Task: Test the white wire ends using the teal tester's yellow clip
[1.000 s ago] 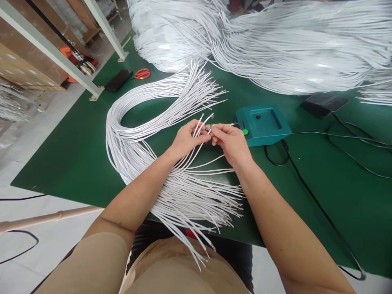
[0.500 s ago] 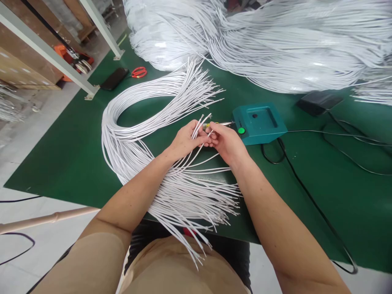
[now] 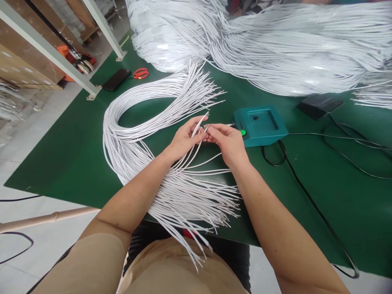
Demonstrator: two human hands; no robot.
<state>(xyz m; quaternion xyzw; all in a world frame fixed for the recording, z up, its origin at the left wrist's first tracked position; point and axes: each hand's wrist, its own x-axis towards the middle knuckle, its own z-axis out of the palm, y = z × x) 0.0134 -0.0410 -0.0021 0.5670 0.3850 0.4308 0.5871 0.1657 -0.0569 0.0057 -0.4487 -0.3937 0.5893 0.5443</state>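
Several white cables [image 3: 196, 152] run up from the bundle into my left hand [image 3: 185, 138], whose fingers are closed round them near their tips. My right hand [image 3: 228, 141] meets it from the right, thumb and forefinger pinched at the end of one cable. A long curved bundle of white cables [image 3: 143, 90] lies on the green table, its lower ends [image 3: 199, 196] fanned out between my forearms. Just past my right hand sits a teal device [image 3: 261, 122] with a green button [image 3: 243, 132]; its metal tip is partly hidden by that hand.
Large heaps of white cables [image 3: 294, 53] cover the back of the table [image 3: 346, 204]. A dark phone-like object [image 3: 116, 79] and red-handled scissors [image 3: 141, 73] lie at the back left, near metal posts [image 3: 104, 28]. A black box [image 3: 320, 105] and black cords [image 3: 309, 196] are at right.
My right hand has turned, its fingers now pinching closer to the cable tips beside my left thumb. The yellow part seen between the hands before is now hidden. The view has shifted slightly.
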